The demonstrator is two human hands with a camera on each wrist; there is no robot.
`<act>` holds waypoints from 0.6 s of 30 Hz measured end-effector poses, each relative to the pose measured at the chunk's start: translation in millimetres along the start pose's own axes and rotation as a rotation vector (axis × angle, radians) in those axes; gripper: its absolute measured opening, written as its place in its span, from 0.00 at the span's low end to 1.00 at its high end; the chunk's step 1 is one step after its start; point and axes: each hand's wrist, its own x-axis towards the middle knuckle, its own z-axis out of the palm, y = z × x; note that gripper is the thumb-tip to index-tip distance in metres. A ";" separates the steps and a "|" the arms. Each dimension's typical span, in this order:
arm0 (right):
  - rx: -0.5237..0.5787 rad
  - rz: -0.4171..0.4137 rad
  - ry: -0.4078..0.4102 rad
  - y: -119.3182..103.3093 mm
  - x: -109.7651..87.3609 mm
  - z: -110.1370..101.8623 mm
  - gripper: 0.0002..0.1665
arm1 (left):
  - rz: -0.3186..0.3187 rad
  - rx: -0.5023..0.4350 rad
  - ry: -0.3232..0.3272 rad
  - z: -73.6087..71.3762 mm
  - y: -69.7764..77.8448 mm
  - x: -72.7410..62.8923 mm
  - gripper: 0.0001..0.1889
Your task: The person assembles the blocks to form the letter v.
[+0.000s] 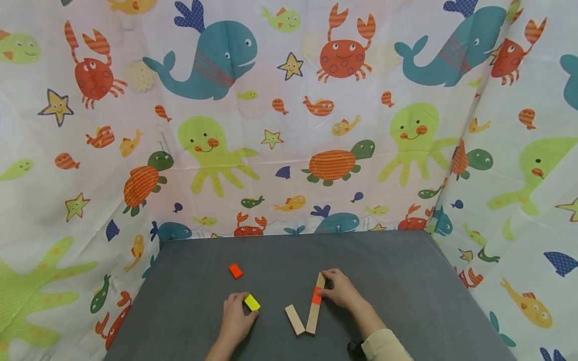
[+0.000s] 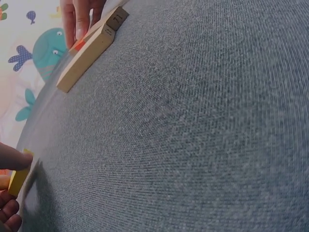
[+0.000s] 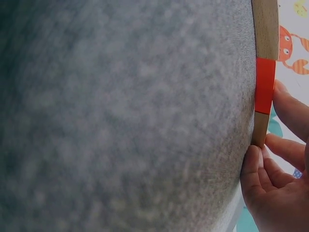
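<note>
In the head view my left hand (image 1: 236, 318) pinches a small yellow block (image 1: 252, 302) between thumb and fingers; the left wrist view shows this block (image 2: 19, 182) just above its shadow on the cloth. My right hand (image 1: 342, 290) is at the far end of a straight row of blocks. That row has a long wooden block (image 1: 312, 320) nearest me, an orange block (image 1: 317, 296) in the middle and a wooden block (image 1: 321, 280) at the far end. In the right wrist view, fingers (image 3: 253, 166) curl round the far wooden block (image 3: 259, 129), while another fingertip touches the orange block's side.
Another wooden block (image 1: 295, 321) slants left from the row's near end, making a V with it. A loose orange block (image 1: 236, 271) lies farther back on the left. Grey cloth (image 1: 384, 265) covers the table, and a curtain with sea animals (image 1: 280, 150) hangs behind it.
</note>
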 end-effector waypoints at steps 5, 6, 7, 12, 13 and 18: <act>0.003 -0.007 0.004 0.9 1.2 -0.1 0.39 | 0.044 -0.012 0.032 1.9 2.1 0.4 0.31; 0.001 -0.011 0.006 1.4 1.5 0.0 0.39 | 0.055 -0.012 0.036 2.3 2.5 0.8 0.31; 0.002 -0.010 0.005 1.6 1.8 0.1 0.39 | 0.060 -0.016 0.038 2.4 3.5 0.8 0.31; -0.003 -0.015 0.008 2.6 2.2 0.6 0.39 | 0.079 -0.030 0.049 3.0 8.8 0.1 0.31; -0.004 -0.015 0.007 2.8 2.0 0.6 0.39 | 0.084 -0.033 0.052 2.9 10.2 -0.3 0.31; 0.000 -0.014 0.006 3.4 1.4 1.7 0.39 | 0.111 -0.045 0.067 2.9 14.2 -1.5 0.31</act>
